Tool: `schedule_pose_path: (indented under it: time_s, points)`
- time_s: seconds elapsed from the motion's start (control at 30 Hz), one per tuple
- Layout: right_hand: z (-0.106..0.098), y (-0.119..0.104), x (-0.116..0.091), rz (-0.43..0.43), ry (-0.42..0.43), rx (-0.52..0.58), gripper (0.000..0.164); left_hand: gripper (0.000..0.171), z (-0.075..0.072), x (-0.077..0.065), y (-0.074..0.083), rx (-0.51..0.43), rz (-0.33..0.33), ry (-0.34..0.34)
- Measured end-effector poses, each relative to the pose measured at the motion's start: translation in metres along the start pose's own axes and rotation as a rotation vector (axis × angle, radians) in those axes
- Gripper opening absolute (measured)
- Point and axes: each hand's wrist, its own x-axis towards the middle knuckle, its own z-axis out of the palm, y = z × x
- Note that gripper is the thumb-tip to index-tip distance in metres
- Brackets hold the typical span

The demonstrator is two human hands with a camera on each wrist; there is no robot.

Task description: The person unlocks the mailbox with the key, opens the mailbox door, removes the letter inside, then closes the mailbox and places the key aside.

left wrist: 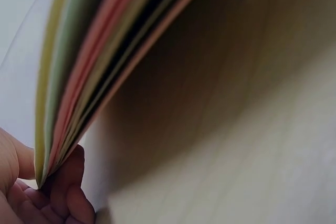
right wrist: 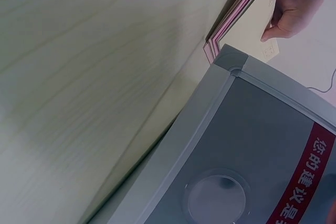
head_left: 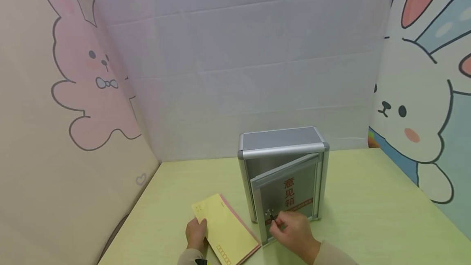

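Observation:
My left hand (head_left: 196, 234) holds a stack of coloured envelopes (head_left: 229, 230) by its left edge, thumb on the yellow top one. In the left wrist view, yellow, green and pink layers fan apart above the pinching fingers (left wrist: 68, 192). A silver-grey metal suggestion box (head_left: 281, 139) stands upright, its front door (head_left: 303, 185) swung partway open. My right hand (head_left: 296, 232) pinches a small dark key (head_left: 272, 217) at the door's lock (head_left: 269, 212). The right wrist view shows the door's lower corner close to the envelopes (right wrist: 244, 30); the key is out of that view.
Everything stands on a pale yellow-green tabletop (head_left: 368, 199). A white cloth wall (head_left: 228, 72) closes off the back, with rabbit-printed panels at both sides. A dark cable (head_left: 114, 236) runs along the table's left edge. The door carries a round clear disc (right wrist: 216, 199).

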Motion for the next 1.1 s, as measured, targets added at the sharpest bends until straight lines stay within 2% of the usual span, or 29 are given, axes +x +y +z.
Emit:
schedule_pose_path:
  time_s: [0.23, 0.4, 0.67, 0.9, 1.0, 1.1]
  points:
    - [0.0, -0.001, 0.001, -0.011, 0.002, 0.008, 0.019, 0.033, -0.005, -0.003, 0.0, 0.101, -0.042, -0.02]
    - [0.001, -0.001, 0.002, -0.009, 0.001, 0.019, 0.019, 0.03, -0.009, -0.006, 0.001, 0.158, -0.031, -0.029]
    - [0.001, -0.001, 0.002, -0.008, 0.002, 0.028, 0.02, 0.029, -0.004, 0.002, -0.006, 0.154, -0.088, -0.012]
    - [0.0, -0.001, 0.002, -0.004, -0.005, 0.019, 0.019, 0.03, 0.006, 0.013, -0.02, 0.135, -0.072, 0.047]
    - [0.0, -0.001, 0.001, 0.002, -0.007, 0.015, 0.019, 0.03, 0.005, 0.014, -0.02, 0.143, -0.066, 0.053]
    - [0.0, -0.001, 0.001, 0.006, -0.007, 0.017, 0.019, 0.028, 0.0, 0.009, -0.013, 0.147, -0.079, 0.039]
